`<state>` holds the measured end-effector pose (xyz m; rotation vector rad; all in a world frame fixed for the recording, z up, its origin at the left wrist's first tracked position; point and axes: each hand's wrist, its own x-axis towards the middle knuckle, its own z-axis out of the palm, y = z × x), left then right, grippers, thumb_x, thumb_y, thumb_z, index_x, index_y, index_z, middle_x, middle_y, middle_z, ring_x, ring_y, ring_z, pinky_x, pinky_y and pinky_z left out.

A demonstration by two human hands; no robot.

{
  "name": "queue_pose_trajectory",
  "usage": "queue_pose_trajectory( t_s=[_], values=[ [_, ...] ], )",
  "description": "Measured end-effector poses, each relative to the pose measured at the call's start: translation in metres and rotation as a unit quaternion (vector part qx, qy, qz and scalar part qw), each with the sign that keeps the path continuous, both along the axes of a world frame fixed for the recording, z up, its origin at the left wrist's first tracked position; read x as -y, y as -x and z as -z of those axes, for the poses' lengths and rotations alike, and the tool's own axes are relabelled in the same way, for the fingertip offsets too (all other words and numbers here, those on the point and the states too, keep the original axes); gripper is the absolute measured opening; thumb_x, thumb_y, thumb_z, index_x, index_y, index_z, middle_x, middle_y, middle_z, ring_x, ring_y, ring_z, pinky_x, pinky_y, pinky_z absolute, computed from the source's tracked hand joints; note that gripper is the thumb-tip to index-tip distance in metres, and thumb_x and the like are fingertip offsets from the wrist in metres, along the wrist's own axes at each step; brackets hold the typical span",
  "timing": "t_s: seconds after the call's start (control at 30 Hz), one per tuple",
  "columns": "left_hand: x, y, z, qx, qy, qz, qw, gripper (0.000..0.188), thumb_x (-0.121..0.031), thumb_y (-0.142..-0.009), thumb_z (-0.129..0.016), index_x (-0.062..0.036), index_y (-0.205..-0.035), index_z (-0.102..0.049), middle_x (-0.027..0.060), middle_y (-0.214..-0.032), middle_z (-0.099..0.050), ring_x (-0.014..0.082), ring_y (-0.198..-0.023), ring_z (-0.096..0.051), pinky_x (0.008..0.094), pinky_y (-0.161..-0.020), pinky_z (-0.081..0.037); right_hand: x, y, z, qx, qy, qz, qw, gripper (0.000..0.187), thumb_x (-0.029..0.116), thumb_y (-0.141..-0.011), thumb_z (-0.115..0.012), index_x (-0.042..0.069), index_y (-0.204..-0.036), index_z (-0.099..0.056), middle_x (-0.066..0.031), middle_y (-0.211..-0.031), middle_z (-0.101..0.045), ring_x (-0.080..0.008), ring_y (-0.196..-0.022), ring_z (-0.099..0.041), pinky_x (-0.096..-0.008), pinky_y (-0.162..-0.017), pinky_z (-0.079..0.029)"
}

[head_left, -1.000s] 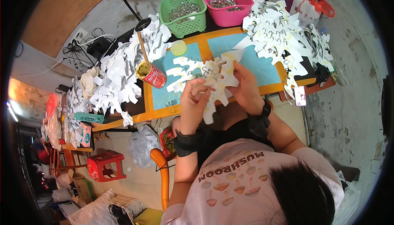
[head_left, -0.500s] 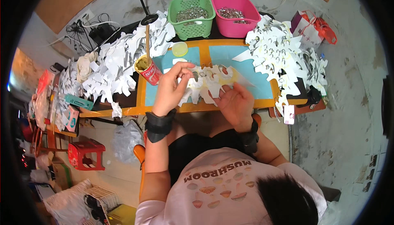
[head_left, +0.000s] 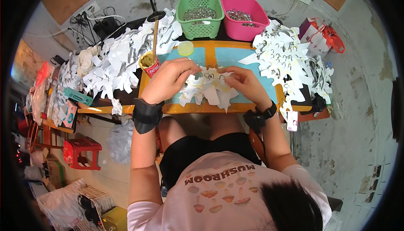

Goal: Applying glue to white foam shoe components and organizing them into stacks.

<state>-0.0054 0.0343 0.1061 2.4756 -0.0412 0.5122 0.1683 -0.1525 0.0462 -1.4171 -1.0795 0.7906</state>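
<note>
White cut-out pieces [head_left: 212,94] lie overlapped at the near edge of the blue work mat, with yellowish smears and metal rings along their far side. My left hand [head_left: 170,79] reaches over their left end, thumb and forefinger pinched together at a piece beside a ring. From the right, my right hand [head_left: 247,87] pinches the far right edge of the pieces with its thumb and fingertips. Its other fingers curl under. Just beyond my left hand stands a red tin [head_left: 150,64] of yellowish paste, with a wooden stick [head_left: 155,39] upright in it.
A green basket [head_left: 200,28] and a pink basket [head_left: 246,29], both holding metal rings, stand at the back. White cut-outs heap up at left [head_left: 115,62] and right [head_left: 280,54]. A round yellowish lid [head_left: 185,48] lies on the blue mat [head_left: 252,69]. A red stool [head_left: 82,153] stands lower left.
My right hand, open with its palm turned up before, has moved to the far edge of the pieces and closed there. My left hand has turned over, fingertips still near the rings.
</note>
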Motion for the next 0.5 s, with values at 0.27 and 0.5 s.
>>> queue_pose_trajectory(
  t_s=[0.27,0.5],
  values=[
    [0.052,0.031,0.04,0.312,0.094,-0.234,0.916,0.018,-0.001,-0.076,-0.066,0.0002,-0.062,-0.056,0.0073,-0.055,-0.05,0.0157,-0.05,-0.046,0.0288,-0.049,-0.036,-0.024,0.0,0.001,-0.08,-0.082,0.031,0.993,0.019,0.014,-0.089,-0.057,-0.003,-0.082,-0.064,0.0009,-0.078,-0.061,-0.0051,-0.072,-0.051,-0.0201,-0.066,-0.04],
    [0.12,-0.002,0.102,0.085,0.607,-0.084,0.786,0.037,-0.032,-0.095,-0.048,0.0008,-0.084,-0.059,0.0006,-0.063,-0.051,0.0083,-0.056,-0.045,0.022,-0.052,-0.037,-0.027,0.015,-0.014,-0.14,-0.055,-0.043,0.988,0.025,0.019,-0.089,-0.059,-0.003,-0.079,-0.065,-0.0006,-0.079,-0.063,-0.0072,-0.072,-0.054,-0.0234,-0.068,-0.043]
  ],
)
